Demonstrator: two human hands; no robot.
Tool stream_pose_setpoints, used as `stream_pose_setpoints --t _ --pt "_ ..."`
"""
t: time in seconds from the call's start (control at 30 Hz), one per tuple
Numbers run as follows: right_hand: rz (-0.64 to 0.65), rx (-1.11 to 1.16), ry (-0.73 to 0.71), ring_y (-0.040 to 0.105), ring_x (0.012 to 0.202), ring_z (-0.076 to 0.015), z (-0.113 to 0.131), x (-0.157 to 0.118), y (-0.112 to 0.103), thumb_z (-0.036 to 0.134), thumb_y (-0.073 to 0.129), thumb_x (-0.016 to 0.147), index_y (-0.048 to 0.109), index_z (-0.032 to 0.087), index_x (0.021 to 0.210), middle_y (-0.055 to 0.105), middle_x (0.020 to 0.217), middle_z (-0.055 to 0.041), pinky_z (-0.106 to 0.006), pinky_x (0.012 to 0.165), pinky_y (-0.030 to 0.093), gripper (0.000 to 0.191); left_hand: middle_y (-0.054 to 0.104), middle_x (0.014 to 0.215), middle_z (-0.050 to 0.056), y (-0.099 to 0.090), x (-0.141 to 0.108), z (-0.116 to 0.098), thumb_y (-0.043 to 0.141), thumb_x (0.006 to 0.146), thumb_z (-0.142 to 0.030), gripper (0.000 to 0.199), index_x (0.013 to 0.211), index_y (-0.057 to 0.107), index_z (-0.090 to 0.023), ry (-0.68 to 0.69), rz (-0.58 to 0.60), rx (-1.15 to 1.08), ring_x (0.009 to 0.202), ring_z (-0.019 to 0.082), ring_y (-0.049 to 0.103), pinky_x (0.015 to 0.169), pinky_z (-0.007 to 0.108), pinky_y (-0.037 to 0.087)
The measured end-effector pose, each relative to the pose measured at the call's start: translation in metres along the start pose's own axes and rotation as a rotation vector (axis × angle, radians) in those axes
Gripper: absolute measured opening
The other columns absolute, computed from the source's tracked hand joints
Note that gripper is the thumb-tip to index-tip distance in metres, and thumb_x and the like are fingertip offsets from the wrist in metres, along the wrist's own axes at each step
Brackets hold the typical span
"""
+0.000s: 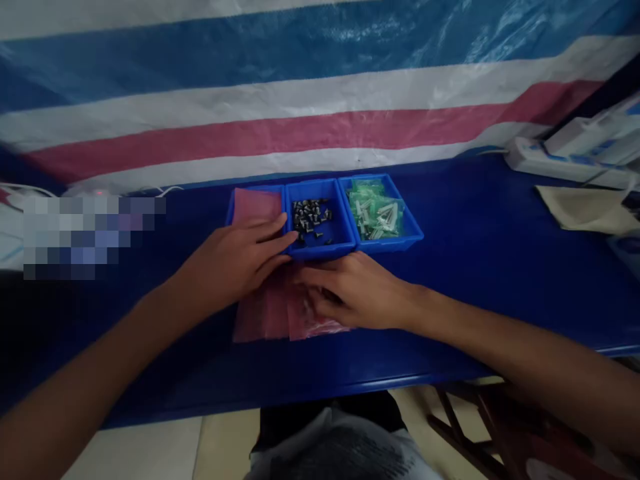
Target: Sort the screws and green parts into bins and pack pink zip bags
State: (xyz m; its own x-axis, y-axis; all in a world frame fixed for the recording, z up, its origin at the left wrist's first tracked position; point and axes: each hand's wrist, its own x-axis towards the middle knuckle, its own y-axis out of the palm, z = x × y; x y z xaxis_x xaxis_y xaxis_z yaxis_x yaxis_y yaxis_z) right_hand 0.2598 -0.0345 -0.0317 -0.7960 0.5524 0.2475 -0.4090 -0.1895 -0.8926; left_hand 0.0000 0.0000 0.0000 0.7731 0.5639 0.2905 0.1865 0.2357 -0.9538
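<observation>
A loose spread of pink plastic bags [267, 317] lies flat on the blue surface [450, 347], its longer side running across the person's front, just before three blue parts bins [320, 248]. The right hand [353, 293] is the nearer, lying over the bags' right end, fingers curled down and pointing left; whether it pinches a bag, I cannot tell. The left hand [233, 260] is open and holds nothing, its fingers stretched forward and right to the wall between the left and middle bins, its heel just above the bags. Both forearms angle inward. The bins hold a pink bag stack [256, 205], dark screws [310, 220] and green-tinted packets [375, 213], left to right.
</observation>
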Motion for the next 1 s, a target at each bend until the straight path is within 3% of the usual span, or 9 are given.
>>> stream_pose_setpoints --t 0.2,0.3,0.4,0.47,0.6,0.7,0.8,0.9,1.0 --pt "-0.521 0.178 -0.261 0.061 0.056 -0.0111 -0.005 -0.015 -0.026 0.004 0.050 0.087 0.079 0.022 0.108 0.074 0.075 0.0026 -0.024 0.057 0.049 0.041 0.081 0.132 0.011 -0.004 0.001 -0.014 0.060 0.111 -0.044 0.029 0.121 0.082 -0.027 -0.047 -0.197 -0.153 0.126 0.034 0.075 0.107 0.055 0.065" --pt "-0.661 0.069 -0.261 0.050 0.050 -0.0088 -0.002 -0.021 -0.042 0.002 0.048 0.091 0.082 0.027 0.105 0.064 0.068 0.0054 -0.023 0.051 0.044 0.044 0.081 0.129 0.008 -0.012 0.002 -0.034 0.058 0.112 -0.052 0.032 0.118 0.083 -0.032 -0.121 -0.297 -0.617 0.126 0.031 0.075 0.111 0.052 0.064" --pt "-0.706 0.082 -0.183 0.060 0.058 -0.0096 -0.003 -0.023 -0.048 0.000 0.048 0.098 0.086 0.026 0.120 0.071 0.075 0.0026 -0.024 0.057 0.051 0.050 0.077 0.141 0.004 -0.017 0.000 -0.049 0.066 0.104 -0.068 0.049 0.146 0.070 -0.043 -0.276 -0.186 -1.205 0.122 0.031 0.080 0.099 0.046 0.071" --pt "-0.758 0.174 -0.120 0.075 0.078 -0.0123 -0.005 -0.023 -0.044 0.003 0.054 0.104 0.079 0.030 0.142 0.085 0.101 0.0003 -0.026 0.069 0.059 0.053 0.083 0.127 0.001 -0.017 -0.002 -0.051 0.091 0.091 -0.050 0.060 0.146 0.069 -0.047 -0.363 -0.075 -1.375 0.102 0.028 0.085 0.081 0.038 0.074" --pt "-0.890 0.316 0.039 0.080 0.122 -0.0198 -0.004 -0.022 -0.033 0.022 0.073 0.105 0.076 0.041 0.144 0.079 0.143 0.0046 -0.031 0.099 0.065 0.044 0.085 0.091 -0.001 -0.014 -0.005 -0.041 0.097 0.082 -0.022 0.031 0.110 0.087 -0.033 -0.497 -0.187 -1.362 0.076 0.020 0.082 0.065 0.026 0.068" --pt "-1.006 0.470 0.121 0.082 0.088 -0.0172 0.003 -0.019 -0.027 0.035 0.076 0.106 0.088 0.031 0.116 0.088 0.110 0.0003 -0.028 0.071 0.065 0.016 0.085 0.095 -0.003 -0.014 -0.005 -0.031 0.093 0.089 -0.030 0.014 0.102 0.087 -0.030 -0.575 -0.479 -1.353 0.079 0.013 0.078 0.072 0.021 0.066" --pt "-1.004 0.519 0.129 0.078 0.076 -0.0152 0.007 -0.015 -0.025 0.043 0.080 0.103 0.083 0.023 0.093 0.082 0.085 -0.0013 -0.027 0.066 0.063 0.021 0.081 0.088 -0.006 -0.017 -0.003 -0.025 0.098 0.087 -0.036 0.020 0.100 0.084 -0.029 -0.580 -0.626 -1.371 0.072 0.009 0.071 0.066 0.018 0.061" --pt "-1.016 0.537 0.119 0.076 0.075 -0.0115 0.004 -0.012 -0.025 0.027 0.087 0.095 0.081 0.024 0.100 0.081 0.096 0.0003 -0.023 0.063 0.062 0.008 0.083 0.093 -0.005 -0.019 -0.002 -0.023 0.103 0.078 -0.048 0.042 0.111 0.083 -0.031 -0.565 -0.595 -1.377 0.077 0.014 0.076 0.061 0.022 0.062" --pt "-1.011 0.553 0.124 0.079 0.087 -0.0089 -0.005 -0.012 -0.025 0.009 0.089 0.086 0.079 0.033 0.121 0.077 0.129 0.0037 -0.018 0.063 0.063 0.044 0.085 0.107 -0.001 -0.017 -0.004 -0.022 0.104 0.077 -0.038 0.058 0.128 0.078 -0.031 -0.557 -0.502 -1.332 0.092 0.021 0.082 0.066 0.026 0.068"
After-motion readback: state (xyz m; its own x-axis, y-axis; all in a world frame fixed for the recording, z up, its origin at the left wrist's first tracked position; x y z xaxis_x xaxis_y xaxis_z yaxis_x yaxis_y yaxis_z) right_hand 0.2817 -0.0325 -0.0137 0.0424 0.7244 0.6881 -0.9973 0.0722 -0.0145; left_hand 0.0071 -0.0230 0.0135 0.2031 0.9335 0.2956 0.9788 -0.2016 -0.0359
